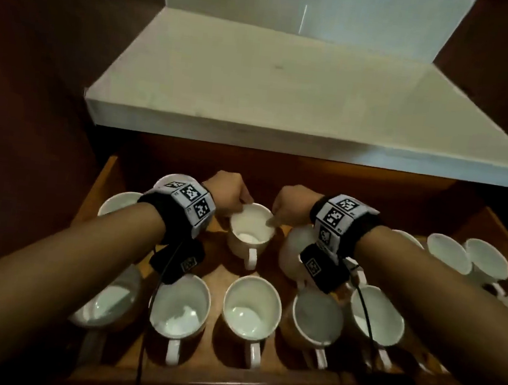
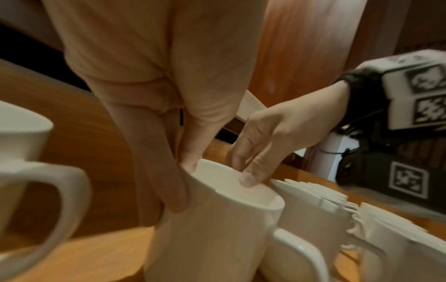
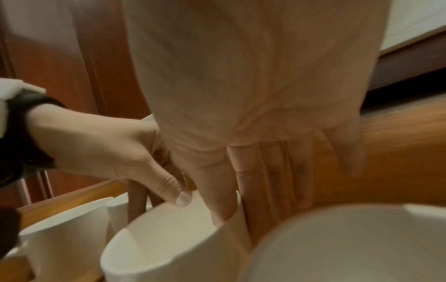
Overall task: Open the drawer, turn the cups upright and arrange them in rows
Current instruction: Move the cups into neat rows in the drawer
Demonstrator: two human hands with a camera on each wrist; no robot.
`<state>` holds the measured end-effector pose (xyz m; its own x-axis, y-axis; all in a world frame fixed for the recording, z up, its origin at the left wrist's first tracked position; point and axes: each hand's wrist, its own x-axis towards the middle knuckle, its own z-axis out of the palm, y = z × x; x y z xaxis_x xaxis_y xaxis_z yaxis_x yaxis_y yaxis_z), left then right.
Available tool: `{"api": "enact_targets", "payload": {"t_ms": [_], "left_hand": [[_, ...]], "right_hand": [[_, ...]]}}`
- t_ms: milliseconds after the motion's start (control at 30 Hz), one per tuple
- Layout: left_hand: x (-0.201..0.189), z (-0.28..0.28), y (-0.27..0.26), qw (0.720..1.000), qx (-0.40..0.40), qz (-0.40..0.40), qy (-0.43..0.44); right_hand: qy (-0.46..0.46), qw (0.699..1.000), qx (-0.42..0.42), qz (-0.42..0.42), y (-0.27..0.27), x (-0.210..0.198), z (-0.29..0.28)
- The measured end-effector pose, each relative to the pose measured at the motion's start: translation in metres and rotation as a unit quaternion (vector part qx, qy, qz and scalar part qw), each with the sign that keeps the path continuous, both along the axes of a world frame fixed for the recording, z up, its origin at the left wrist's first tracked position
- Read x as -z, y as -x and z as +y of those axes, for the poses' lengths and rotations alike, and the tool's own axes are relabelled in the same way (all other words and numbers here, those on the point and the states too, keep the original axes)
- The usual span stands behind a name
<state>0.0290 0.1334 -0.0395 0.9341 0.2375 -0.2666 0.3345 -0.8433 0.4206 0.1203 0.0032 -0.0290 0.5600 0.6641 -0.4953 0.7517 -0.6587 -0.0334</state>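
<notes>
A white cup (image 1: 251, 233) stands mouth up at the back middle of the open wooden drawer (image 1: 195, 380), its handle pointing toward me. My left hand (image 1: 230, 200) pinches its left rim, thumb inside and fingers down the outer wall (image 2: 178, 200). My right hand (image 1: 287, 210) pinches the right rim the same way, thumb inside (image 3: 222, 208). In the wrist views this cup (image 2: 217, 238) (image 3: 164, 248) fills the lower middle. I cannot tell whether its base touches the drawer floor. A front row of several upright cups (image 1: 251, 306) sits nearest me, handles forward.
More white cups stand at the back left (image 1: 119, 205). One cup (image 1: 295, 248) sits under my right wrist. Several cups (image 1: 450, 253) crowd the right side, leaning. A white countertop (image 1: 287, 101) overhangs the drawer's back. Dark wooden walls flank both sides.
</notes>
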Motion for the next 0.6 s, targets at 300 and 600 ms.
{"api": "enact_targets", "payload": {"t_ms": [300,600], "left_hand": [[0.01,-0.012,0.011,0.999,-0.026,-0.014,0.015],[0.012,-0.02,0.022,0.998,-0.053,-0.014,0.016]], "right_hand": [[-0.025,0.999,0.012,0.019,0.013,0.01,-0.02],[-0.028,0.999,0.014,0.024,0.019,0.012,-0.026]]}}
